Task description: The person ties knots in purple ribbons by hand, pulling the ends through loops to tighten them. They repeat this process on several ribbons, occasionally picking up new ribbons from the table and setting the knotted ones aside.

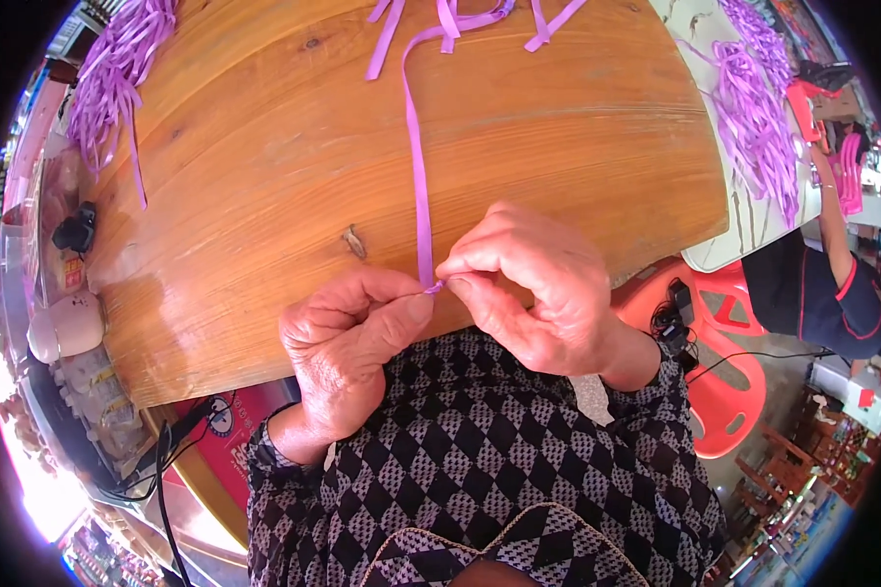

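Note:
A long purple ribbon (418, 157) runs from the far edge of the wooden table (264, 196) down to my two hands at its near edge. Its near end is bunched into a small twist or knot between my fingertips. My left hand (357, 333) pinches the ribbon between thumb and forefinger, just left of the twist. From the other side my right hand (533, 289) pinches at the twist with thumb and forefinger. The fingertips of both hands almost meet. What lies right between the right fingertips is too small to make out clearly.
Purple ribbon bundles lie at the far left (122, 73) and on a white marbled table (710, 256) at right. More ribbon ends (387, 39) hang at the far edge. A red plastic chair (729, 382) and another person's arm (832, 220) are at right; black cables (162, 479) lower left.

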Demonstrator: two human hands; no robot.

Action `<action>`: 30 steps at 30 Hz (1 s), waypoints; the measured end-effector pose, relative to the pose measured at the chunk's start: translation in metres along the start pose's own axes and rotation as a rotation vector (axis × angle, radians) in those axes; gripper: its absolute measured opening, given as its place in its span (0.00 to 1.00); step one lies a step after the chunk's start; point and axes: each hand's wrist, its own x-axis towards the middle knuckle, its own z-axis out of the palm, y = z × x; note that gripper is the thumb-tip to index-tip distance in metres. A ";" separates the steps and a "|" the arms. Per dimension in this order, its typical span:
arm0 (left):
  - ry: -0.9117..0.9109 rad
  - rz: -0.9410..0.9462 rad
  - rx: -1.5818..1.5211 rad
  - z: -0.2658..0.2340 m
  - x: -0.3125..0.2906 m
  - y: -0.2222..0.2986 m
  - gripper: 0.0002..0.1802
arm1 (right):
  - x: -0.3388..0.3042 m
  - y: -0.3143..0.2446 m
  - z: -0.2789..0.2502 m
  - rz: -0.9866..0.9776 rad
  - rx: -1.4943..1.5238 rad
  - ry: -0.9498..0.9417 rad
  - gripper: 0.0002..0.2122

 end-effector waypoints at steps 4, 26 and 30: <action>0.002 0.011 -0.008 0.000 -0.001 0.002 0.02 | -0.001 -0.002 0.004 0.050 -0.032 -0.005 0.08; 0.016 0.252 0.043 0.002 -0.010 -0.013 0.04 | -0.002 -0.004 0.015 -0.361 -0.272 0.208 0.08; -0.093 0.233 0.060 0.022 -0.009 0.007 0.07 | -0.004 -0.003 0.008 -0.342 -0.225 0.281 0.09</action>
